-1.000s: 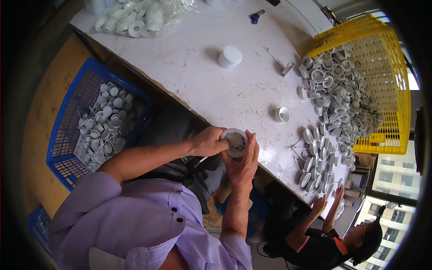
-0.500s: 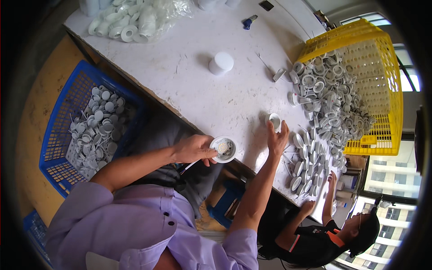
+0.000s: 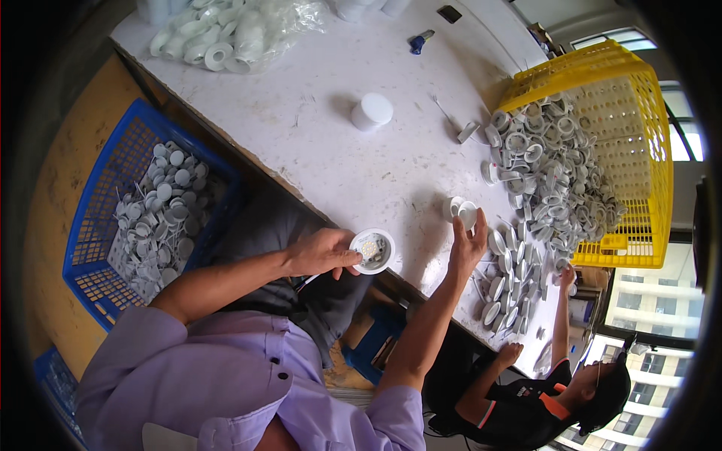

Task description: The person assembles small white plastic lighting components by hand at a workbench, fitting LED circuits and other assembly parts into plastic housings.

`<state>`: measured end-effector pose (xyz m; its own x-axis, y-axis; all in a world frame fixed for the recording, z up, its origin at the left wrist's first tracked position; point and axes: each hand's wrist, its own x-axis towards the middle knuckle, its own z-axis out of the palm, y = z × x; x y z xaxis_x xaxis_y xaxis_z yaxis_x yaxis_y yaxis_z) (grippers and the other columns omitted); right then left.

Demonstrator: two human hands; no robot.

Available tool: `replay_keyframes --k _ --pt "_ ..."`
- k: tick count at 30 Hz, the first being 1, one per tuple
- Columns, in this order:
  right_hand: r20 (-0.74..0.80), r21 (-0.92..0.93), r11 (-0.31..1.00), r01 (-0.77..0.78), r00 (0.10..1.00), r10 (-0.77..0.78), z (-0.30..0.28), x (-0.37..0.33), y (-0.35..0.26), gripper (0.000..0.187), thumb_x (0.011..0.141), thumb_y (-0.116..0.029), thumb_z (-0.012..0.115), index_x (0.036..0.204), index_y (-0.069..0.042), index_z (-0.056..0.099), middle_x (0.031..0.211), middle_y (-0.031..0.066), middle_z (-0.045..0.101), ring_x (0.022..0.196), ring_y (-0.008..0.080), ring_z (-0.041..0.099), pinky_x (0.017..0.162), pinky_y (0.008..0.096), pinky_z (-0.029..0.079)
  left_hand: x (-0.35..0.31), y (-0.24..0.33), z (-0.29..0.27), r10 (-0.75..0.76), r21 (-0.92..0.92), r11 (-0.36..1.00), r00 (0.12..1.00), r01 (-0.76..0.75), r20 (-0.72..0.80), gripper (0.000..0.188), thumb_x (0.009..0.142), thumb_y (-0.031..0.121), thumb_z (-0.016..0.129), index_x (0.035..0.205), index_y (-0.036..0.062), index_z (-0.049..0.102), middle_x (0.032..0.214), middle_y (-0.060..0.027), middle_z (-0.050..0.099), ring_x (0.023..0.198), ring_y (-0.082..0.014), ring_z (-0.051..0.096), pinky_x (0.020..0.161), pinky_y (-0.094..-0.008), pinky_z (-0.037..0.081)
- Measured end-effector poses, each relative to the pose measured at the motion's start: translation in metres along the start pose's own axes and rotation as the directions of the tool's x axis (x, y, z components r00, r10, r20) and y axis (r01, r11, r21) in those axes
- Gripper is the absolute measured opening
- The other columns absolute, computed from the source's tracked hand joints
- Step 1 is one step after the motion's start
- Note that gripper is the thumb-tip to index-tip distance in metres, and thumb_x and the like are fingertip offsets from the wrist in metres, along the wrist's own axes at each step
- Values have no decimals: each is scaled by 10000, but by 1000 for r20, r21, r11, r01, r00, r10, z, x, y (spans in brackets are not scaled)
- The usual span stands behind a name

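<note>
My left hand (image 3: 327,252) grips a round white lamp housing (image 3: 373,251) by its rim, thumb over the edge. Its open side faces up and shows a small light board with yellowish dots; a wire end hangs below the hand. Over the table, my right hand (image 3: 468,246) has its thumb and fingers closed around a small white round cup (image 3: 468,215). A second white cup (image 3: 452,208) sits right against it on the left; whether this one is also held I cannot tell. Farther back on the table stands a white cylindrical stack (image 3: 372,111).
A yellow crate (image 3: 653,150) tipped on its side spills white lamp parts (image 3: 553,165) onto the table. Rows of housings (image 3: 505,278) lie near my right hand. A blue basket (image 3: 83,233) of lamp parts stands left. A co-worker (image 3: 541,402) sits at right; a plastic bag (image 3: 248,37) lies far left.
My right hand has shifted slightly right and down, and two cups now show where mainly one showed. My left hand keeps its housing. The co-worker's far hand has reached farther toward the pile.
</note>
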<state>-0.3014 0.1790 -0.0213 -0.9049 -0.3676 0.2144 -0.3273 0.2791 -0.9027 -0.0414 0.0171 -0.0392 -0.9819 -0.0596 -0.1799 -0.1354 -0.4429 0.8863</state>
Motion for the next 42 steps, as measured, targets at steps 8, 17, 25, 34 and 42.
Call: replay_keyframes --k 8,17,25,34,42 --pt "459 -17 913 407 814 -355 22 -96 -74 687 593 -43 790 1216 14 507 1249 195 496 1160 334 480 979 404 379 2 -7 -1 -3 -86 996 1000 2 -12 459 926 347 558 1193 -18 480 1041 -69 600 873 -109 608 589 -215 426" --pt "532 -10 942 337 799 -280 35 -121 -68 804 571 -110 844 1290 -56 488 1250 178 481 1138 332 495 934 407 425 -4 -7 6 6 -114 993 1000 -9 -20 467 933 361 542 1217 -5 478 913 -63 605 716 -40 535 480 -176 322" --pt "416 198 964 -176 906 80 31 -139 -47 475 838 -112 672 1252 38 493 969 93 607 819 112 579 666 234 472 -6 -7 9 -14 -141 990 998 6 -56 446 913 329 577 1167 -31 512 997 -82 612 802 -113 613 591 -228 440" --pt "256 66 989 -133 960 112 48 -152 -52 262 884 -92 613 1108 40 575 712 40 631 600 34 551 526 168 423 1 -9 19 3 267 962 981 50 -194 356 811 116 579 1123 -47 531 934 -111 636 808 -143 616 680 -266 493" --pt "129 -3 999 -41 991 42 54 -155 -51 183 881 -85 617 1019 35 596 660 46 628 567 36 545 512 172 425 4 -5 25 95 364 931 959 9 -266 329 779 117 555 1047 -73 563 855 -156 640 749 -159 620 655 -284 496"
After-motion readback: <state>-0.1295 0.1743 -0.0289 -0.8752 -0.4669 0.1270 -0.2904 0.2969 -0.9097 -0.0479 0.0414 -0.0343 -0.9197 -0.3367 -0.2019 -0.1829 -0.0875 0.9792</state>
